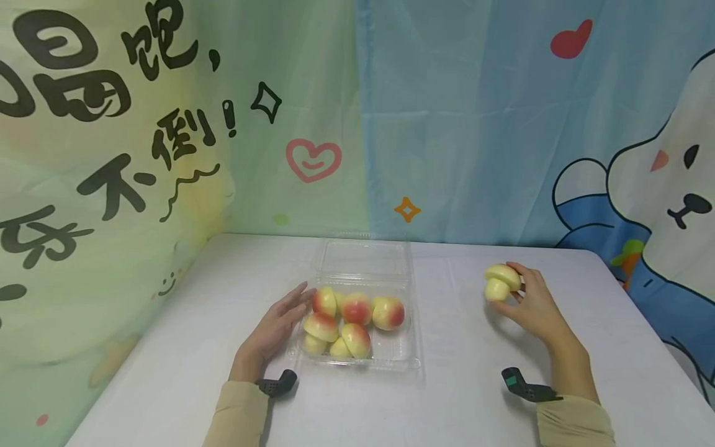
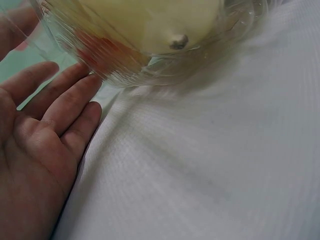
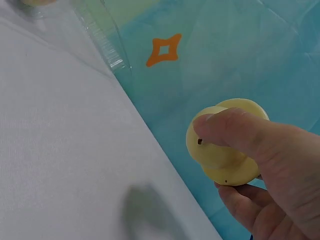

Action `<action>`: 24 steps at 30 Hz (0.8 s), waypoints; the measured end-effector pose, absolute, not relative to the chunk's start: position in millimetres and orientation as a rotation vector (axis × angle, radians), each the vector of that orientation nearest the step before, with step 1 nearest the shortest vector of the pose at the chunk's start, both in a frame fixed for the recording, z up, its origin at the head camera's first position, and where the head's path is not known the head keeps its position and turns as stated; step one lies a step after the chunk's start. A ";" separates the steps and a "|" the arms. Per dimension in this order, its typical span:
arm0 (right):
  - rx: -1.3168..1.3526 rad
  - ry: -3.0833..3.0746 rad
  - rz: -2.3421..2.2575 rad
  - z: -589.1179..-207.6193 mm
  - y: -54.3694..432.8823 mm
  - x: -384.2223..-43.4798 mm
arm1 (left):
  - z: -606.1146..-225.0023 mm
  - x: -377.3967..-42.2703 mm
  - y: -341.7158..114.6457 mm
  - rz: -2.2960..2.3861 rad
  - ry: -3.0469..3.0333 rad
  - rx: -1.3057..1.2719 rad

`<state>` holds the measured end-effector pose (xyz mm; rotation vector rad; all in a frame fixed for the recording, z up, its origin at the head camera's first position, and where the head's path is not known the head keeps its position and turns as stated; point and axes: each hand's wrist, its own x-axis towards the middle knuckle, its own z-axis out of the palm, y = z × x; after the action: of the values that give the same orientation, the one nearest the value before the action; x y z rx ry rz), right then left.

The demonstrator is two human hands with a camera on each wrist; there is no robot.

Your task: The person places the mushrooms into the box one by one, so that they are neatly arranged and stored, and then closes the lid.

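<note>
In the head view my right hand (image 1: 533,304) holds a pale yellow mushroom (image 1: 499,282) with a rounded cap and stubby stem, raised over the table's right side. My thumb presses on the stem of this mushroom (image 3: 220,140) in the right wrist view, with fingers behind the cap. Fingers extended, my left hand (image 1: 279,326) rests along the left side of a clear plastic box (image 1: 391,354). Inside the box lie several red-and-yellow mushrooms (image 1: 356,308), filling its left and back parts. From the left wrist view, the left fingertips (image 2: 90,82) are right at the box wall.
The box's clear lid (image 1: 365,257) is folded back towards the curtain. A white cloth covers the table (image 1: 458,397). Behind it hangs a printed curtain (image 1: 447,124) with drawn figures and lettering. Dark wrist cameras (image 1: 279,383) sit by both sleeves.
</note>
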<state>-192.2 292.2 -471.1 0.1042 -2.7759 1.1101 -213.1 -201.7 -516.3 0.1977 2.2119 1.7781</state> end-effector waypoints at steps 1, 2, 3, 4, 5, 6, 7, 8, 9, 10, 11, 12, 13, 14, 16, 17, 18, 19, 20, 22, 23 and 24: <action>0.112 -2.773 1.111 -469.8 290.8 -191.8 | -516.4 -213.0 -201.8 1.778 2.213 0.197; 0.119 -2.770 1.108 -468.1 289.4 -191.3 | -516.5 -213.1 -202.0 1.778 2.213 0.197; 0.123 -2.768 1.113 -466.3 287.9 -190.6 | -516.8 -213.3 -202.3 1.778 2.215 0.199; 0.129 -2.765 1.115 -464.8 286.7 -190.0 | -517.2 -213.5 -202.6 1.781 2.213 0.202; 0.129 -2.767 1.124 -462.8 285.3 -189.4 | -517.5 -213.6 -202.8 1.778 2.215 0.202; 0.133 -2.766 1.134 -461.2 284.1 -189.0 | -517.6 -213.7 -203.1 1.777 2.216 0.205; 0.134 -2.770 1.143 -459.6 282.7 -188.7 | -518.0 -213.8 -203.5 1.783 2.212 0.210; 0.136 -2.774 1.146 -458.1 281.4 -188.4 | -518.4 -214.0 -203.7 1.785 2.212 0.209; 0.136 -2.780 1.151 -456.9 280.2 -188.3 | -518.7 -214.1 -203.8 1.786 2.211 0.208; 0.137 -2.786 1.148 -456.0 279.0 -188.4 | -518.8 -214.0 -203.8 1.789 2.209 0.206; 0.140 -2.792 1.151 -454.7 277.8 -188.5 | -519.0 -213.9 -203.8 1.788 2.209 0.204; 0.149 -2.794 1.150 -453.8 276.6 -188.6 | -519.1 -213.9 -203.8 1.794 2.204 0.200; 0.152 -2.801 1.147 -452.7 275.3 -188.5 | -519.2 -213.9 -203.7 1.797 2.200 0.197; 0.156 -2.805 1.145 -451.6 274.2 -188.4 | -519.1 -213.9 -203.4 1.796 2.200 0.192; 0.165 -2.810 1.156 -449.4 272.2 -188.4 | -518.9 -213.8 -203.1 1.796 2.198 0.192; 0.170 -2.812 1.160 -448.0 271.1 -188.4 | -518.6 -213.7 -202.9 1.796 2.197 0.191; 0.171 -2.814 1.158 -446.8 270.0 -188.2 | -518.1 -213.7 -202.6 1.799 2.195 0.190; 0.174 -2.815 1.156 -445.6 268.9 -187.8 | -517.8 -213.6 -202.4 1.799 2.193 0.191; 0.180 -2.814 1.156 -444.5 267.8 -187.6 | -517.5 -213.6 -202.2 1.800 2.192 0.192; 0.190 -2.811 1.146 -442.0 265.4 -186.7 | -516.9 -213.6 -201.9 1.802 2.189 0.191; 0.198 -2.808 1.144 -440.8 264.0 -186.1 | -516.6 -213.5 -201.7 1.801 2.188 0.191; 0.209 -2.803 1.148 -439.6 262.5 -185.5 | -516.3 -213.5 -201.5 1.799 2.189 0.189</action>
<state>-185.5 262.5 -439.6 0.2086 -2.8025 1.1477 -213.5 -201.5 -516.3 0.1886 2.1889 1.7994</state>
